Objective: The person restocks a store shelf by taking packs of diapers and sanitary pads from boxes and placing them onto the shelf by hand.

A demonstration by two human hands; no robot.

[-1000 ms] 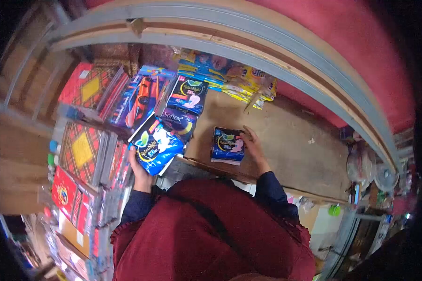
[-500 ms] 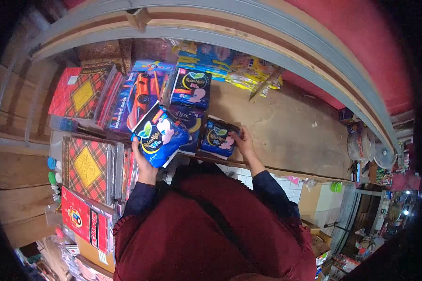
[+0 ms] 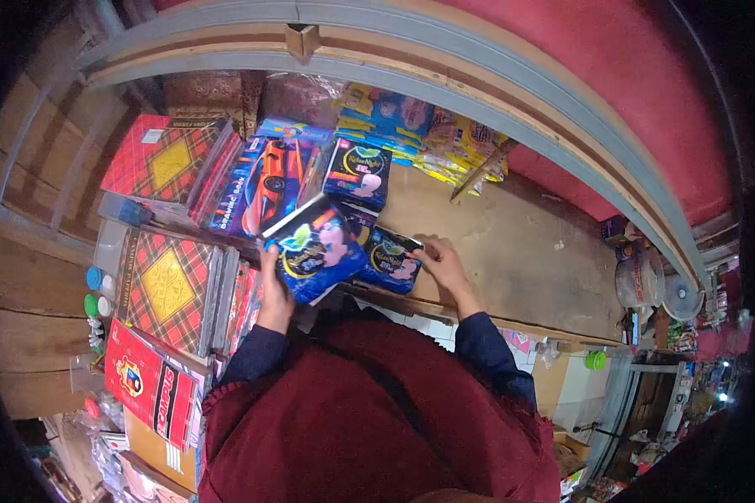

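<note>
left hand (image 3: 274,295) raised off the wooden shelf (image 3: 512,251), fingers curled shut round the lower edge of a blue pad packet (image 3: 315,249), packet tilted face up; right hand (image 3: 445,267) rests on a second pad packet (image 3: 388,261) lying flat at the shelf's front edge, fingers closed on its right end, just beside an upright packet (image 3: 356,172); plaid notebooks (image 3: 166,163) stacked to the left; likely lining up stock; best to slide the flat packet square against its neighbours, keeping it back from the edge, before setting the held one down.
</note>
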